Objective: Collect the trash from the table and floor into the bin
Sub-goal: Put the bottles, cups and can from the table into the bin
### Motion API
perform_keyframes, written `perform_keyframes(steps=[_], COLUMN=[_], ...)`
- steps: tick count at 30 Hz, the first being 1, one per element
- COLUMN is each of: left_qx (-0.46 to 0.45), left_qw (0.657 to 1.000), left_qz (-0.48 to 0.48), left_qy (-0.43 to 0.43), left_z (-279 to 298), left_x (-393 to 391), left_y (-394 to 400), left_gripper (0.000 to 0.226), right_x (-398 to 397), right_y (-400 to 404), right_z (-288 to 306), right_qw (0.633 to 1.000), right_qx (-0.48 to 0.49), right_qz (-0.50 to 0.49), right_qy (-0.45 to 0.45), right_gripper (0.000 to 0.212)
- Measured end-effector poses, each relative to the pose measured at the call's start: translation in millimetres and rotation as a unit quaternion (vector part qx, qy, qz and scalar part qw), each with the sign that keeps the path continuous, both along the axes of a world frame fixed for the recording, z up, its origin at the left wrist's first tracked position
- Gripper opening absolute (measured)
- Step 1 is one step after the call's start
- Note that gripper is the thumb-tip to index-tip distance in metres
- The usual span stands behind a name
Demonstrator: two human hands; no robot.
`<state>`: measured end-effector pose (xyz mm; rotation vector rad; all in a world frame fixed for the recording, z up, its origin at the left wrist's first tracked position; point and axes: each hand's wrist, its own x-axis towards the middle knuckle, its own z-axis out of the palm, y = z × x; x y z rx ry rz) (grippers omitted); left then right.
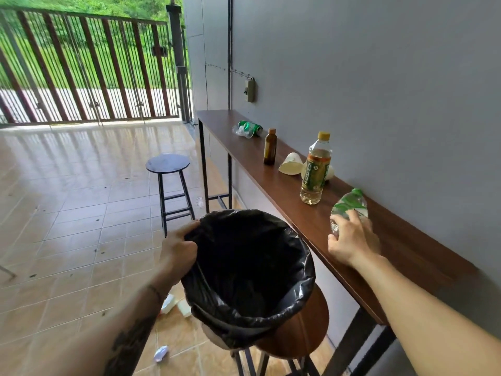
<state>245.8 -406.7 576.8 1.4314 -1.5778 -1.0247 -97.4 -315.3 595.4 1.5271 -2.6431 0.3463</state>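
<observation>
Bin (245,270) rim gripped by left hand (177,249); right hand (352,240) fingers (355,215) close on green-labelled crushed bottle (349,204), writing unreadable.

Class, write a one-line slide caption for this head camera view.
Left hand holds the black-lined bin while the right hand grasps a crushed bottle on the littered table.

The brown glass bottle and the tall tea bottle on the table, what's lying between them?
In the head view, a paper cup lies tipped on its side between the brown glass bottle and the tea bottle.
</observation>
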Motion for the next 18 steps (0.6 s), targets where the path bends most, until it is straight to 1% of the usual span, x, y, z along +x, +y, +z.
perform_keyframes(steps=[5,9,12,15,18], left_qx=[-0.007,0.015,0.020,0.027,0.047], left_qw=[0.999,0.996,0.994,0.993,0.992], left_qz=[-0.040,-0.088,-0.104,-0.109,-0.101], left_qy=[0.001,0.024,0.031,0.042,0.053], left_z=[-10,-18,-17,-13,-12], left_x=[4,17,26,35,44], left_y=[-29,-51,-65,-76,-87], left_gripper=[0.073,0.071,0.073,0.073,0.074], right_x=[37,89,140,189,223], right_y=[-5,4,6,0,-12], right_z=[1,6,9,2,-15], right_qw=[0.997,0.988,0.975,0.964,0.960], right_qx=[-0.071,-0.148,-0.187,-0.156,-0.100], right_qz=[-0.006,0.046,0.121,0.197,0.231], right_qy=[-0.004,0.007,-0.026,-0.080,-0.120], right_gripper=[0.046,0.043,0.043,0.044,0.048])
